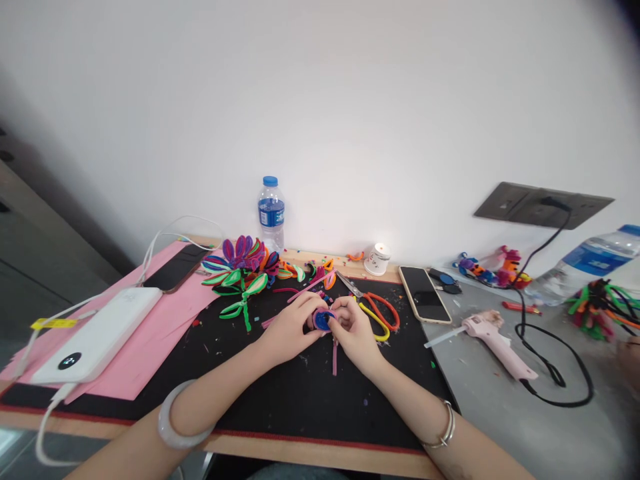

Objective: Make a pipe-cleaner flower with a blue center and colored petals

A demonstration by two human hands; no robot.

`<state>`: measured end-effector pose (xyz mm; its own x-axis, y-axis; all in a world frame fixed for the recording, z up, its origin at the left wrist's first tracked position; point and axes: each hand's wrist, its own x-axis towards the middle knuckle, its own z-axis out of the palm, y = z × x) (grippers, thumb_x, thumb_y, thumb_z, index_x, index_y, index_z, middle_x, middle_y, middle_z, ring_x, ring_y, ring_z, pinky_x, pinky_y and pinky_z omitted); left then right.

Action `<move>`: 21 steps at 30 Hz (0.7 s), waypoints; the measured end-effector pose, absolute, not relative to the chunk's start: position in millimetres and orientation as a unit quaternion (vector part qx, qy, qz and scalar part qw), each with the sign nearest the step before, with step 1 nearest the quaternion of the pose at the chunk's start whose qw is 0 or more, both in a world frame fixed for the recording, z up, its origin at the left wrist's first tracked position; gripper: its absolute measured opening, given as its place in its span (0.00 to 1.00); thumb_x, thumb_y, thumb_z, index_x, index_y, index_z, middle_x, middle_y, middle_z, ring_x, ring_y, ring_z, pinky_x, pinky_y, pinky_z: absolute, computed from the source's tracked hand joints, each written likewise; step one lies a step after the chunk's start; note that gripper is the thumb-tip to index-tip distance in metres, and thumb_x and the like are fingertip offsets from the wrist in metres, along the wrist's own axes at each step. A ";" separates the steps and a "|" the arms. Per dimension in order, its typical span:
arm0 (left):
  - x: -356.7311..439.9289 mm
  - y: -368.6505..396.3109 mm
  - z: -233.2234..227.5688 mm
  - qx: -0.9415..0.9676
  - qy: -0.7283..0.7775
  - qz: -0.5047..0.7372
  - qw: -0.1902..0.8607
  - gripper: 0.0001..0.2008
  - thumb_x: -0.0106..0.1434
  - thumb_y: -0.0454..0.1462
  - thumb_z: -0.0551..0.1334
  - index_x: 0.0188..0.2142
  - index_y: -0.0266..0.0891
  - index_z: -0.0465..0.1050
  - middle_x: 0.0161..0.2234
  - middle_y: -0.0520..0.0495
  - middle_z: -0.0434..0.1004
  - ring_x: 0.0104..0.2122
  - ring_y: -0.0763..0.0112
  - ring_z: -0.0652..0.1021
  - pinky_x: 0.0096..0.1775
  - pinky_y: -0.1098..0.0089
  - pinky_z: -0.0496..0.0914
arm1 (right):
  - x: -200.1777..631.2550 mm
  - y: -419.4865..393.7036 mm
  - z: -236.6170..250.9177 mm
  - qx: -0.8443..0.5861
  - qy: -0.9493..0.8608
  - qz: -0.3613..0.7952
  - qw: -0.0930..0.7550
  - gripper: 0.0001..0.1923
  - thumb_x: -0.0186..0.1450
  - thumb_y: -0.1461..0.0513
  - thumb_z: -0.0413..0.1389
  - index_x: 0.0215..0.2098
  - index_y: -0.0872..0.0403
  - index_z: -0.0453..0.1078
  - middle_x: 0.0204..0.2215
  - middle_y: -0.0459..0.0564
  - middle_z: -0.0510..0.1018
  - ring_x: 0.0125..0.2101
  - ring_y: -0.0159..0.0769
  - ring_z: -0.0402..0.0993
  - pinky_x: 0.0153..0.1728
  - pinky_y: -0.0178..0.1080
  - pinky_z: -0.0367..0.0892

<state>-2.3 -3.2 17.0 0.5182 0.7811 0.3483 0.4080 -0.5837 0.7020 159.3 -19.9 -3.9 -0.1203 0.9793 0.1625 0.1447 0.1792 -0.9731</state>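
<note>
1. We count two bare hands at work: the left hand (300, 323) and the right hand (354, 327), each with its grip pinching one small blue-and-pink coil (324, 321).
2. That coil sits between our fingertips, above the black mat (300, 413) on the desk (280, 451); one pink strip (335, 359) hangs just below, at 6 o'clock from it.
3. From the coil, we see one cluster of fuzzy looped petals (245, 263) at 10 o'clock and one pair of scissors (383, 312) at 2, with orange and yellow handles.
4. We count two phones: a dark phone (175, 268) between 9 and 10 o'clock, on pink paper (165, 350), and a pale-cased phone (425, 295) near 3.
5. One white power bank (97, 335) lies at 9 o'clock, one pink glue gun (500, 347) at 3.
6. Of containers we count three: an upright bottle (271, 213) at 11 o'clock, a slanting bottle (590, 261) between 2 and 3, and a white cup (377, 260) between 1 and 2. Both bottles are clear plastic with blue caps and labels; we cannot tell how much liquid they hold, nor see inside the cup.
</note>
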 end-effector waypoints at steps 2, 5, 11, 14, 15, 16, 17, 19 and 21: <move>-2.6 -3.0 17.1 0.826 0.358 0.335 0.279 0.14 0.53 0.32 0.61 0.40 0.42 0.66 0.45 0.45 0.65 0.45 0.63 0.69 0.44 0.64 0.66 | 159.3 -20.0 -4.2 -0.465 -0.602 0.443 0.474 0.08 0.59 0.61 0.52 0.35 0.51 0.56 0.20 0.40 0.67 0.17 0.27 0.62 0.19 0.31 0.60; -2.8 -3.0 16.8 0.823 0.361 0.337 0.281 0.14 0.52 0.32 0.61 0.40 0.42 0.67 0.45 0.45 0.65 0.43 0.64 0.70 0.42 0.66 0.68 | 159.5 -19.9 -5.2 -0.466 -0.598 0.447 0.476 0.09 0.59 0.61 0.52 0.35 0.51 0.56 0.20 0.39 0.67 0.17 0.27 0.62 0.19 0.31 0.60; -1.6 -2.8 14.2 0.789 0.372 0.338 0.354 0.19 0.53 0.33 0.60 0.46 0.41 0.63 0.41 0.46 0.68 0.26 0.75 0.71 0.29 0.72 0.69 | 159.5 -19.3 -5.5 -0.455 -0.583 0.460 0.491 0.09 0.60 0.61 0.51 0.37 0.50 0.55 0.21 0.39 0.67 0.15 0.25 0.61 0.18 0.30 0.60; -0.9 -1.7 13.0 0.758 0.372 0.338 0.415 0.22 0.54 0.35 0.60 0.49 0.41 0.59 0.35 0.49 0.71 0.25 0.75 0.72 0.27 0.73 0.68 | 158.8 -19.4 -4.2 -0.452 -0.573 0.471 0.495 0.10 0.60 0.61 0.51 0.38 0.50 0.54 0.22 0.39 0.67 0.15 0.25 0.62 0.17 0.30 0.61; -0.8 -1.1 12.5 0.749 0.370 0.342 0.430 0.22 0.55 0.35 0.59 0.49 0.40 0.59 0.34 0.49 0.72 0.25 0.75 0.72 0.27 0.73 0.67 | 158.6 -19.4 -4.0 -0.450 -0.573 0.475 0.494 0.10 0.60 0.61 0.51 0.38 0.50 0.54 0.22 0.39 0.68 0.16 0.26 0.62 0.17 0.30 0.61; -0.7 -0.5 11.9 0.741 0.367 0.347 0.442 0.20 0.55 0.35 0.59 0.48 0.40 0.60 0.33 0.50 0.72 0.26 0.75 0.72 0.28 0.73 0.68 | 158.5 -19.3 -3.8 -0.449 -0.573 0.477 0.493 0.11 0.60 0.61 0.51 0.39 0.50 0.54 0.21 0.39 0.68 0.16 0.26 0.63 0.18 0.30 0.61; -0.7 0.3 11.2 0.734 0.365 0.353 0.451 0.18 0.56 0.35 0.58 0.47 0.39 0.61 0.32 0.50 0.72 0.26 0.75 0.73 0.28 0.73 0.68 | 158.5 -19.3 -3.8 -0.448 -0.574 0.478 0.492 0.11 0.60 0.61 0.51 0.39 0.50 0.54 0.21 0.39 0.68 0.16 0.26 0.63 0.18 0.30 0.61; -1.0 1.9 9.7 0.721 0.366 0.363 0.462 0.15 0.56 0.34 0.58 0.45 0.39 0.63 0.30 0.51 0.71 0.26 0.74 0.73 0.30 0.72 0.68 | 158.9 -18.9 -3.9 -0.446 -0.573 0.480 0.492 0.11 0.60 0.61 0.51 0.39 0.51 0.54 0.21 0.39 0.67 0.16 0.25 0.63 0.18 0.30 0.61; -1.4 3.3 8.6 0.709 0.371 0.372 0.470 0.15 0.56 0.34 0.58 0.44 0.39 0.64 0.28 0.52 0.70 0.25 0.75 0.73 0.30 0.72 0.68 | 159.8 -18.4 -4.1 -0.445 -0.570 0.482 0.495 0.11 0.60 0.60 0.50 0.39 0.51 0.54 0.20 0.38 0.67 0.16 0.25 0.63 0.17 0.29 0.60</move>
